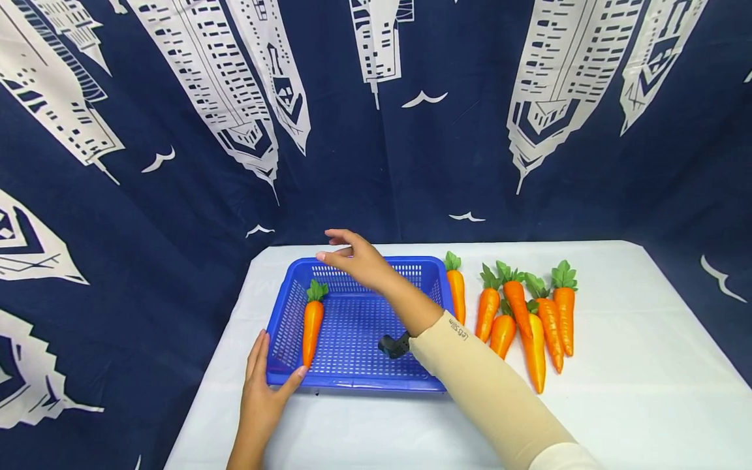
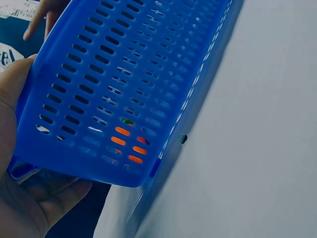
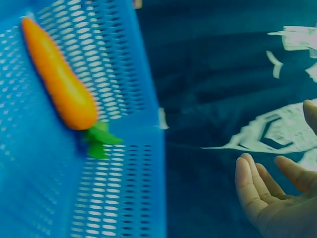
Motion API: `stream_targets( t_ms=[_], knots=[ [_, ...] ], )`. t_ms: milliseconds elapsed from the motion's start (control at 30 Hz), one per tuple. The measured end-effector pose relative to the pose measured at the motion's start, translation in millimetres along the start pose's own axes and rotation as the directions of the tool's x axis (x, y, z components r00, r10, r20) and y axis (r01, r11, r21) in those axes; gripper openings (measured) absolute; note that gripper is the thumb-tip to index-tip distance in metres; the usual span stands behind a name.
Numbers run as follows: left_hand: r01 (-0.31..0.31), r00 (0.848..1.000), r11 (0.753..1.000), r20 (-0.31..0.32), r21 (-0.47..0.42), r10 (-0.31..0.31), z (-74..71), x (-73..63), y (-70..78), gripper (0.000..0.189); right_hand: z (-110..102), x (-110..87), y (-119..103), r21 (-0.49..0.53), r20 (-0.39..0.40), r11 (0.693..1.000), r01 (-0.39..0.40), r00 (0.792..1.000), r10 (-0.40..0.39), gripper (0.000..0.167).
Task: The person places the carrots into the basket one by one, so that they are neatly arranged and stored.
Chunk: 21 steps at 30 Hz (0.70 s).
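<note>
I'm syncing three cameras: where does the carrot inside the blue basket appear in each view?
Head: the carrot lies below and left of centre.
Left wrist: the carrot shows partly through the blue basket, below-left of centre.
Right wrist: the carrot, upper left.
Shared landmark: the blue basket.

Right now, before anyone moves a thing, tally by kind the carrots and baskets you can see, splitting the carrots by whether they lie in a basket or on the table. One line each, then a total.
Carrots in the basket: 1
Carrots on the table: 7
Blue basket: 1
Total: 9
</note>
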State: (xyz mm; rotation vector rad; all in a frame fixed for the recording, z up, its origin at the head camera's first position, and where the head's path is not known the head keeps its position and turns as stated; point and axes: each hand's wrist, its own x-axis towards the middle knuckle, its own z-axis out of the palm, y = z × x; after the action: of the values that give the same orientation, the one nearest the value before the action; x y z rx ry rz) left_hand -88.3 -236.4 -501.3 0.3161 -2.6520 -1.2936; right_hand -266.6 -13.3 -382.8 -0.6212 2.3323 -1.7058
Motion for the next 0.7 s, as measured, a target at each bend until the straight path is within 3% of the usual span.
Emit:
stream_targets(
  t_ms=[367,700],
  knots=[
    [-0.005,1.000,1.000,-0.010,-0.010,0.005,0.0,-1.9,-1.9,0.101,-51,-29.2,-14,0.112,-0.116,0.991,0.071,0.992,-0.058,0.053],
    [-0.005,1.000,1.000,-0.002,-0.001,0.005,-0.4,-0.7,-1.9,0.099,-92,-63.3,-5,0.198,-0.237,0.970,0.141,0.967,-0.092,0.053]
  ],
)
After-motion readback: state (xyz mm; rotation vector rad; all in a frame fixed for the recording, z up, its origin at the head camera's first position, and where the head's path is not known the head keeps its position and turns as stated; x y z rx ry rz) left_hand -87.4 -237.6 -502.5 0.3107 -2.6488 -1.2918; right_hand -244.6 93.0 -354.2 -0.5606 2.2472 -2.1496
